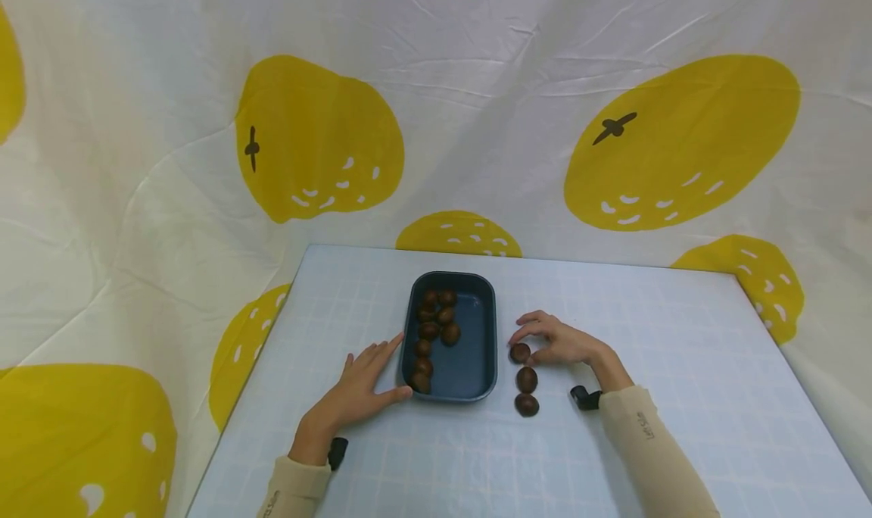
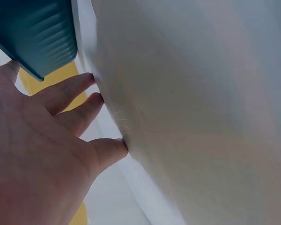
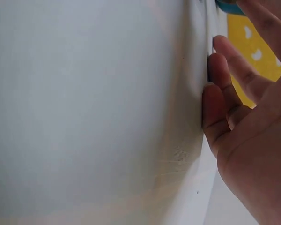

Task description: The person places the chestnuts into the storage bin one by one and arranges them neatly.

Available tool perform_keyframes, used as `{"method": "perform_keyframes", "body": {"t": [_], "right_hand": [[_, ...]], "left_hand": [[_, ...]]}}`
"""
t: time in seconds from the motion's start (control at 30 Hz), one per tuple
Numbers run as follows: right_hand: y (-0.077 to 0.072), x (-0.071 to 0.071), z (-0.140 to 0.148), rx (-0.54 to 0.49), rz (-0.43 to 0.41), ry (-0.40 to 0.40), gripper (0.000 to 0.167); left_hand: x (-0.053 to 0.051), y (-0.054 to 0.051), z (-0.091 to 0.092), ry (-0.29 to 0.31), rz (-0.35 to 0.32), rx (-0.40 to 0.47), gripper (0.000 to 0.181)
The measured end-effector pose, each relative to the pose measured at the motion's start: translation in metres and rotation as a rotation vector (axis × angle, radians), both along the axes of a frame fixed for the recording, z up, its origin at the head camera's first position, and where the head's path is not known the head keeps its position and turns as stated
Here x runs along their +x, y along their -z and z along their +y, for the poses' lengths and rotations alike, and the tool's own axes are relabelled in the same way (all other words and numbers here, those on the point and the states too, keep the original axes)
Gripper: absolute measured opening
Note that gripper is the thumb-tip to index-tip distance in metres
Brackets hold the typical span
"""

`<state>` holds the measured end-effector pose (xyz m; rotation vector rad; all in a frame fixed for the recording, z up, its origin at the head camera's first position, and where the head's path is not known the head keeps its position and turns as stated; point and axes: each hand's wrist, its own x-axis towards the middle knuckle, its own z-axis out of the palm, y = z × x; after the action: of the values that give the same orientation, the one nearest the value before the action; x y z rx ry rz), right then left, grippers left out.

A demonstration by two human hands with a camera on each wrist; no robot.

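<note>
In the head view, a dark blue rectangular tray [image 1: 470,366] stands on the table with several brown, chestnut-like nuts [image 1: 428,330] along its left side and far left corner. My left hand [image 1: 357,389] lies at the tray's left side, fingers spread and nearly straight, with forefinger and thumb touching its wall. The tray's ribbed side [image 2: 51,37] shows beside that hand in the left wrist view. Right of the tray, my right hand [image 1: 562,342] pinches a brown chestnut [image 1: 520,353] between thumb and forefinger. Two more chestnuts [image 1: 527,380] lie in a line just nearer to me.
A pale checked cloth covers the table [image 1: 681,427]. Behind it hangs a white curtain [image 1: 477,124] printed with big yellow fruit. Black wrist cameras [image 1: 584,398] sit under both wrists, low over the cloth.
</note>
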<state>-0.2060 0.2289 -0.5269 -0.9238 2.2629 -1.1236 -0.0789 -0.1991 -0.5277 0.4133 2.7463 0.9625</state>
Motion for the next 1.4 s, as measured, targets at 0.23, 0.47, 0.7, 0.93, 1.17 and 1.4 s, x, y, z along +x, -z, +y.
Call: {"method": "perform_keyframes", "body": {"t": [0.23,0.47,0.7,0.93,1.17,1.4], "right_hand": [[0.004,0.002,-0.002,-0.01,0.054,0.032,0.036],[0.004,0.008,-0.005,-0.036,0.042,0.098,0.035],[-0.004,0.017,-0.008,-0.069,0.051,0.21,0.036],[-0.024,0.023,-0.014,-0.108,0.077,0.286,0.039],[-0.043,0.028,-0.022,-0.102,0.08,0.337,0.038],[-0.061,0.033,-0.034,-0.094,0.11,0.364,0.039]], "left_hand": [[0.0,0.001,0.0,0.0,-0.006,0.001,0.094],[0.001,0.0,-0.001,0.004,-0.014,-0.005,0.094],[0.001,-0.002,0.0,0.006,-0.029,-0.001,0.093],[0.001,-0.002,0.0,0.002,-0.025,0.0,0.094],[0.0,-0.001,0.0,0.002,-0.025,-0.004,0.094],[-0.001,0.0,0.0,0.006,-0.027,-0.007,0.094]]}}
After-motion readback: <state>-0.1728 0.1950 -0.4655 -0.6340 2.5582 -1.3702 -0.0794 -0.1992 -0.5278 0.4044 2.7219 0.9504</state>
